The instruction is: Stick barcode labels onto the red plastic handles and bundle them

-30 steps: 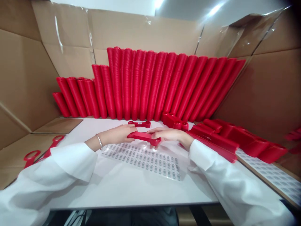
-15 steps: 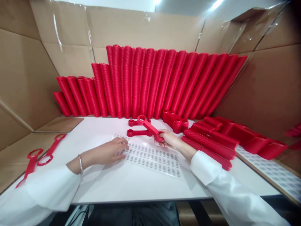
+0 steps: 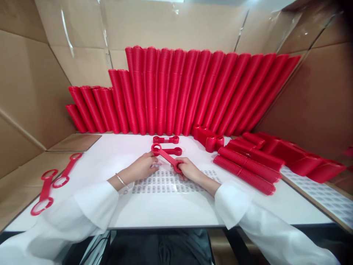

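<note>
My right hand (image 3: 188, 169) grips the near ring end of a red plastic bar with a ring at each end (image 3: 167, 157), which slants up to the left above the table. Beside its far ring is my left hand (image 3: 145, 166), fingers curled; whatever they hold, if anything, is too small to make out. Under both hands lies a sheet of small printed labels (image 3: 162, 183), partly covered by them. Behind the held bar, a second red bar (image 3: 173, 151) is partly hidden. Farther back lies a red bar with a small white label (image 3: 166, 140).
Tall stacks of red pieces (image 3: 176, 92) line the cardboard back wall. More red stacks (image 3: 248, 165) lie at the right, beside another label sheet (image 3: 311, 191). At the left are two loose red bars, one nearer (image 3: 46, 189) and one farther (image 3: 67, 170). Cardboard walls enclose the white table (image 3: 165, 215).
My left hand has moved right and up from the label sheet to the held bar's far ring. The bar has shifted left and lower with my right hand. The view has shifted slightly.
</note>
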`<state>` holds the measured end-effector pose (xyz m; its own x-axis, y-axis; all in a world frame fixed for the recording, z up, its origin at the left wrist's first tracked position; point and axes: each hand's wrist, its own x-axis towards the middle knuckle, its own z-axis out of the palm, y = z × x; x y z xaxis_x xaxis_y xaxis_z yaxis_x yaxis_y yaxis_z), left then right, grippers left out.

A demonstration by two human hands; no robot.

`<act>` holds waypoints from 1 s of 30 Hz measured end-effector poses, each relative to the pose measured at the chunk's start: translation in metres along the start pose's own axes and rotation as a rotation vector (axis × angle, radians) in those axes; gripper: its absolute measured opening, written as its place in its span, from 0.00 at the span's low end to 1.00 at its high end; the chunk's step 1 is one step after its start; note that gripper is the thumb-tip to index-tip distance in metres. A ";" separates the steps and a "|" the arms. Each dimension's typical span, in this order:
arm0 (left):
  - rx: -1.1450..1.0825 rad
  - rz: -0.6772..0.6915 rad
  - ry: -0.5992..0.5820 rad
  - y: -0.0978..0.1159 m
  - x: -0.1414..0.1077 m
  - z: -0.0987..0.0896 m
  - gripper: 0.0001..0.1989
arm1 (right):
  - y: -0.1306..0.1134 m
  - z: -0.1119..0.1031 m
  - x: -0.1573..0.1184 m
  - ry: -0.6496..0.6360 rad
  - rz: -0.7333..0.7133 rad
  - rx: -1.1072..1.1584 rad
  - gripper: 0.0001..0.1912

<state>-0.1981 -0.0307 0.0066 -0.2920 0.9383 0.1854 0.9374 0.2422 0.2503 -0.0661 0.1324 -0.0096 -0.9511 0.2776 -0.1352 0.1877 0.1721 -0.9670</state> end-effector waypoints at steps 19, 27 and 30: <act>0.099 -0.152 0.032 0.012 0.000 0.008 0.10 | -0.005 0.000 -0.003 -0.014 0.002 -0.012 0.09; 0.045 -0.138 0.070 0.010 -0.001 0.010 0.09 | -0.007 0.000 -0.005 0.001 0.007 -0.012 0.09; 0.051 -0.130 0.071 0.009 -0.001 0.011 0.10 | -0.006 0.000 -0.004 -0.003 0.008 -0.004 0.09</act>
<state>-0.1873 -0.0271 -0.0017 -0.4223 0.8789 0.2215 0.8988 0.3744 0.2280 -0.0632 0.1304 -0.0030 -0.9503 0.2760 -0.1438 0.1966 0.1740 -0.9649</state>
